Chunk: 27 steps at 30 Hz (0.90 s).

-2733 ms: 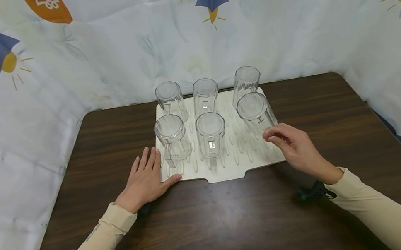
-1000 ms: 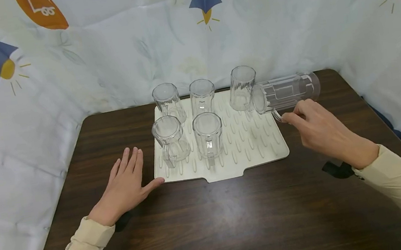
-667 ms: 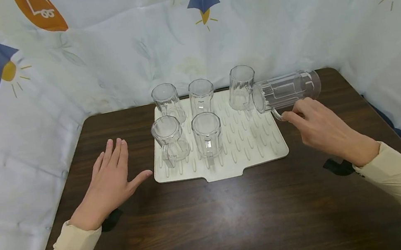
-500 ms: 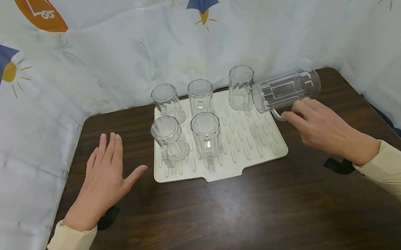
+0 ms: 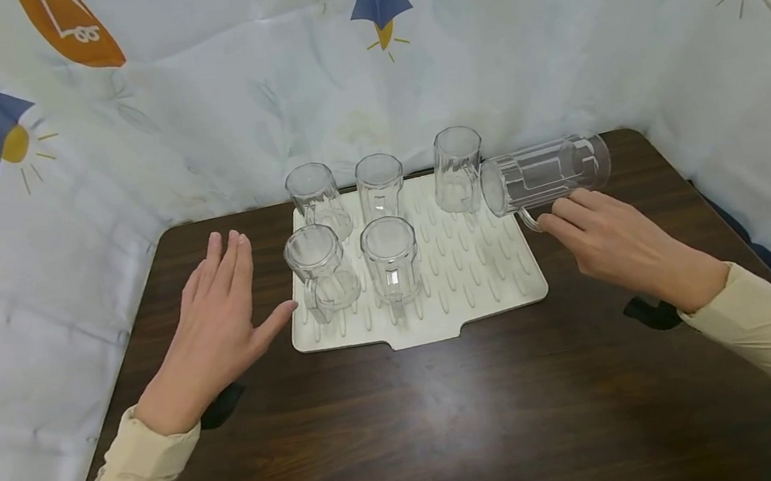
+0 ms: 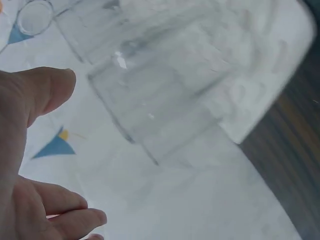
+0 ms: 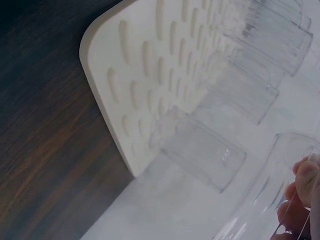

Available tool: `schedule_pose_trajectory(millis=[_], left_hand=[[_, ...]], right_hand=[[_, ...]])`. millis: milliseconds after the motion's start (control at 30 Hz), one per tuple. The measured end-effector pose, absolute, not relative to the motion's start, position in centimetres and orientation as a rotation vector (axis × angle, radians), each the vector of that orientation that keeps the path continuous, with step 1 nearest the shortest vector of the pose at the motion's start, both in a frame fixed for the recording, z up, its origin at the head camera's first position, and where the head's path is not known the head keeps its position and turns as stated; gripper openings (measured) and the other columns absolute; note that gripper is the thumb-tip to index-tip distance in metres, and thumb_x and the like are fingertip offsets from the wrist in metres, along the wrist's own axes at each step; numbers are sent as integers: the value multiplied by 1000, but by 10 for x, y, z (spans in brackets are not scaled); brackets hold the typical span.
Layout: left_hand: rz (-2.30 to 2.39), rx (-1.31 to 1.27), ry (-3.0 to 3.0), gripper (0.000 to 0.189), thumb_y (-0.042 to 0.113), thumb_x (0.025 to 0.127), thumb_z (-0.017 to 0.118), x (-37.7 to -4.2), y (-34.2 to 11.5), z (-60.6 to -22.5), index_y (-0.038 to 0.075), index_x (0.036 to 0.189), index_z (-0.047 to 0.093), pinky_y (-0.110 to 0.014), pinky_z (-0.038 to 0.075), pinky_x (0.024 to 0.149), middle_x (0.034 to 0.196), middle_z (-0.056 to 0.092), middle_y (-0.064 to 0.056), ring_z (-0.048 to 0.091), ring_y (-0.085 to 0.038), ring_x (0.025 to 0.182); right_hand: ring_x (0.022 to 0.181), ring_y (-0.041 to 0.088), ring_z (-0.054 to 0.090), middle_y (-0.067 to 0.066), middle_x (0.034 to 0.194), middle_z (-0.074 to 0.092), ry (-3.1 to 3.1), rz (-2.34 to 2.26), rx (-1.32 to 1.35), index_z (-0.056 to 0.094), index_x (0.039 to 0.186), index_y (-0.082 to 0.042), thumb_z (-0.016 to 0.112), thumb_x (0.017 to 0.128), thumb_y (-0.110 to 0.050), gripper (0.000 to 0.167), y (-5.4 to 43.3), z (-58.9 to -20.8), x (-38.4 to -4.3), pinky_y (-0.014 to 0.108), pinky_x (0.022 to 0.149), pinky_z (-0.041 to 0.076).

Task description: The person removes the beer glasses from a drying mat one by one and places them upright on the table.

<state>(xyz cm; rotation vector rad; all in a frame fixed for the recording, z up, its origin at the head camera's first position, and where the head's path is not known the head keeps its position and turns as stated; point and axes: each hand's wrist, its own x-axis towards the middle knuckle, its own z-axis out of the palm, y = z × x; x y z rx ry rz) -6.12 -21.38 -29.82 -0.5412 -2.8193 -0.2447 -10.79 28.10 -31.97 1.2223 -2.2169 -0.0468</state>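
My right hand point(image 5: 610, 245) grips the handle of a clear glass mug point(image 5: 546, 172) at the mat's right edge. That mug is turned on its side, one end toward the mat and the other off to the right. My left hand point(image 5: 214, 318) has its fingers straight and thumb spread, just left of the mat point(image 5: 493, 291). Its thumb points at the front left mug point(image 5: 322, 268), and nothing is in its grasp. In the left wrist view, glass mugs point(image 6: 145, 105) show blurred beyond the thumb. Fingers and the held mug point(image 7: 260, 190) appear at lower right in the right wrist view.
On the white ridged mat stand more glass mugs: a front middle mug point(image 5: 391, 260), a back left mug point(image 5: 318, 200), a back middle mug point(image 5: 379, 185) and a back right mug point(image 5: 458, 171). A printed white sheet point(image 5: 233, 115) hangs behind the brown table point(image 5: 411, 446).
My right hand has taken the front right mug by its handle, tipped it sideways and moved it back and right. My left hand has left the mat's edge and risen.
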Motion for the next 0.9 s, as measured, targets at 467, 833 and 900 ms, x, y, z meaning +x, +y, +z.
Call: schedule_pose_trajectory(millis=[467, 833, 900], left_hand=[[-394, -847, -2487, 94, 29, 89, 81, -83, -147, -282, -5, 160, 29, -72, 33, 119, 163, 38, -29, 26, -52, 156], [-472, -1001, -2366, 85, 29, 94, 76, -95, -91, -280, -9, 157, 34, -55, 29, 129, 159, 45, -26, 33, -48, 155], [-496, -1033, -2348, 83, 29, 95, 75, -96, -80, -281, -10, 156, 35, -53, 28, 131, 158, 46, -26, 33, -47, 155]], right_hand=[[68, 20, 26, 11, 80, 38, -2245, -44, 1216, 58, 107, 2, 25, 100, 2, 34, 286, -316, -107, 30, 64, 22], [68, 20, 29, 11, 80, 39, -2263, -62, 1206, 59, 107, 2, 29, 99, 4, 31, 287, -313, -106, 30, 64, 25], [68, 20, 29, 11, 80, 40, -2267, -71, 1207, 58, 107, 2, 31, 97, 5, 29, 287, -312, -105, 29, 64, 25]])
